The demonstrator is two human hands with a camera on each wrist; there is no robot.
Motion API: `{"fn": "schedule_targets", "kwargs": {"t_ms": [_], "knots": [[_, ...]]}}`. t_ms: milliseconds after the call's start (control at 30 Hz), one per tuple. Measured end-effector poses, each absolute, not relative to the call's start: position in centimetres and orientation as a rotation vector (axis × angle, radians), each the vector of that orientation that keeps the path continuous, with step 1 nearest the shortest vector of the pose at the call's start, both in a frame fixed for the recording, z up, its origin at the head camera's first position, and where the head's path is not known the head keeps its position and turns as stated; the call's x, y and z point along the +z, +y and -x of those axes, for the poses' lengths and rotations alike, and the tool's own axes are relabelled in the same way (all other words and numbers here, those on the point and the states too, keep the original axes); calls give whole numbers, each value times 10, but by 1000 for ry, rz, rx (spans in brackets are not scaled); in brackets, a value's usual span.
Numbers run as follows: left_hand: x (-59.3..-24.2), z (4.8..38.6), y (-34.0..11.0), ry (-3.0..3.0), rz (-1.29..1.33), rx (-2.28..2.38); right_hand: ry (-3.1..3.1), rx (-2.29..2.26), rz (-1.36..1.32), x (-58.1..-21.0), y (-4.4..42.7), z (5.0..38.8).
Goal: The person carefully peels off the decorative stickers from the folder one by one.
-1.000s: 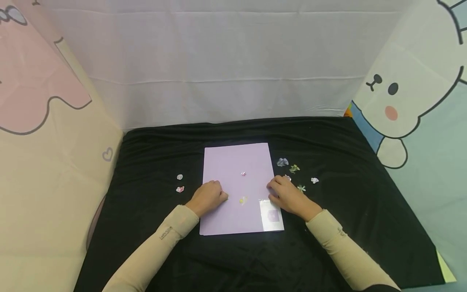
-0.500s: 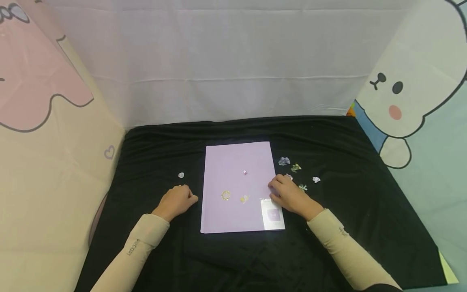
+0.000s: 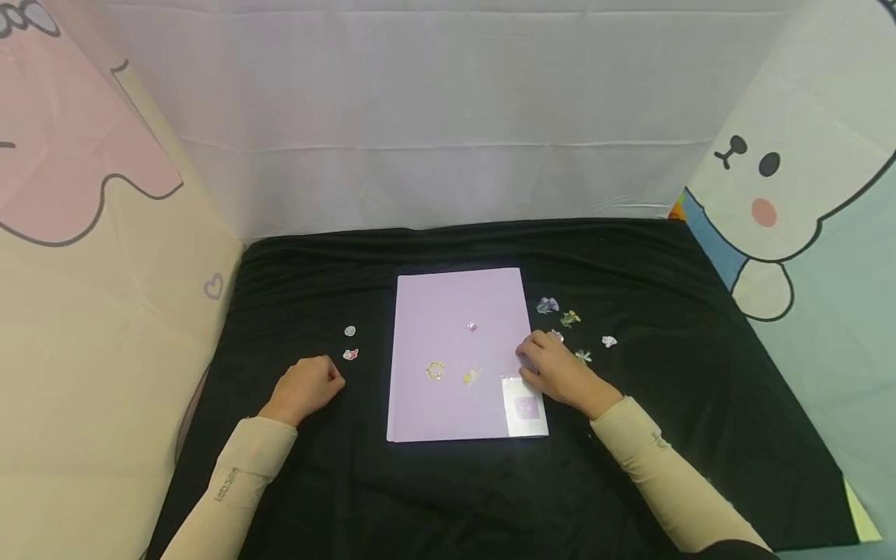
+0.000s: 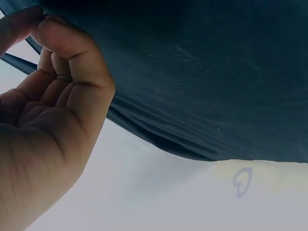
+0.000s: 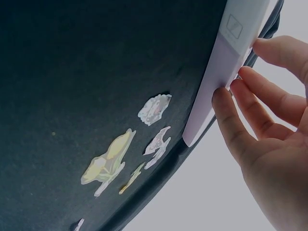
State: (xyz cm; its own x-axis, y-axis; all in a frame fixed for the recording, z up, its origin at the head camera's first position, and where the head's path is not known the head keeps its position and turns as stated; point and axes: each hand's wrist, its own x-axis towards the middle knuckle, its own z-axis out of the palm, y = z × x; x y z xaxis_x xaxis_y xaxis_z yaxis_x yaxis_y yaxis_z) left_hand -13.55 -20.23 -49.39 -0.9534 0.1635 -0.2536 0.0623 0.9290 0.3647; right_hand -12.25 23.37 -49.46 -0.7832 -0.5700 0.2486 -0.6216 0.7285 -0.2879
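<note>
A pale purple folder (image 3: 455, 303) lies on the black cloth. On its cover sit a small pink sticker (image 3: 472, 327), a yellow ring-shaped sticker (image 3: 435, 370) and a pale yellow sticker (image 3: 472, 377). My right hand (image 3: 558, 370) rests on the folder's right edge; in the right wrist view its extended fingertips (image 5: 222, 98) touch the cover. Left of the folder, my left hand (image 3: 304, 389) is over the cloth with curled fingers, thumb near the index tip, nothing seen between them. Beyond it lie a red-and-white sticker (image 3: 351, 355) and a round whitish sticker (image 3: 350, 331).
Right of the folder lie several stickers, among them a bluish one (image 3: 548, 306), a yellow-green one (image 3: 570, 319) and a white one (image 3: 609, 341). A clear shiny pocket (image 3: 523, 428) marks the folder's lower right corner. Printed cloth walls (image 3: 448, 117) enclose the table.
My left hand has left the folder and moved left and toward me, uncovering the yellow ring-shaped sticker. My right hand stays on the folder's right edge. The head view has shifted slightly.
</note>
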Motion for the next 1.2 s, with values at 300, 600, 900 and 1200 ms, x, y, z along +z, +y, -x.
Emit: {"fn": "schedule_targets", "kwargs": {"t_ms": [300, 600, 900, 1200], "knots": [[-497, 148, -171, 2862, -296, 595, -2801, 532, -957, -493, 234, 123], [-499, 157, -115, 2863, -396, 660, -2800, 537, -945, -497, 235, 122], [-501, 160, -80, 2852, -493, 629, -2791, 546, -951, -497, 235, 122], [-505, 162, -66, 2900, -689, 551, -2795, 558, -947, -496, 235, 121]]}}
